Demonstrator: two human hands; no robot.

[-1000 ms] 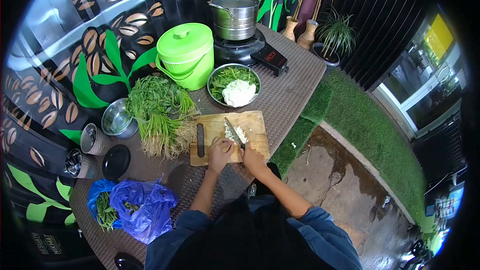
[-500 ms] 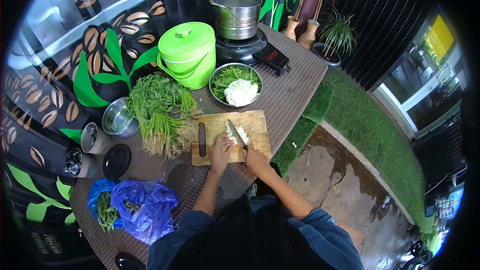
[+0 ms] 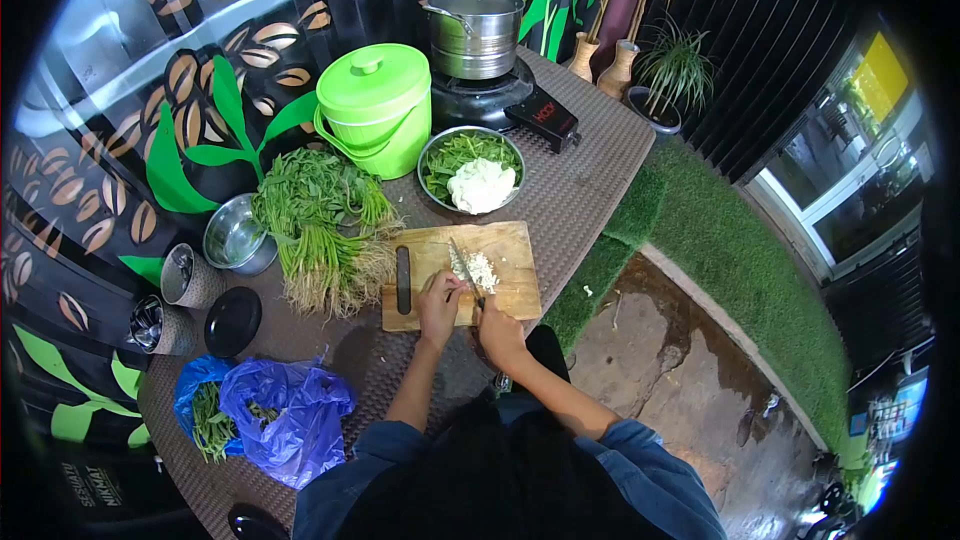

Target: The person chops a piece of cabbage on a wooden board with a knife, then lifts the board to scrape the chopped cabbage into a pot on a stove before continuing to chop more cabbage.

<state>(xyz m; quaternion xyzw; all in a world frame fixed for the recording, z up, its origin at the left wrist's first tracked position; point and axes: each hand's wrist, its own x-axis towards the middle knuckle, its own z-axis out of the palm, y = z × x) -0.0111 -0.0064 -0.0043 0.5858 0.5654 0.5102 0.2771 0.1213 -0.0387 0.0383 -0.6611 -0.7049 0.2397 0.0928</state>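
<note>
On the wooden cutting board [image 3: 417, 251] lies a small heap of finely chopped white pieces [image 3: 483, 270]. My right hand [image 3: 500, 333] is closed round the handle of a knife [image 3: 466, 267], whose blade points away from me over the left side of the heap. Just left of the blade, my left hand [image 3: 438, 308] rests on the board with its fingers pinched together. A small pale bit seems to be at the fingertips, too small to name. Beyond the board stands a metal bowl [image 3: 430, 197] with cut green leaves [image 3: 462, 152] and a white lump [image 3: 482, 186].
Left of the board lies a big bunch of rooted greens [image 3: 320, 230], beside a steel bowl [image 3: 240, 235]. A lidded green bucket [image 3: 372, 105] and a pot [image 3: 475, 35] on a black stove [image 3: 485, 100] stand behind. Blue plastic bags [image 3: 285, 420] with greens lie at the near left.
The knife and my right hand have shifted slightly left, bringing the blade closer to my left fingers. My left hand stays almost in place.
</note>
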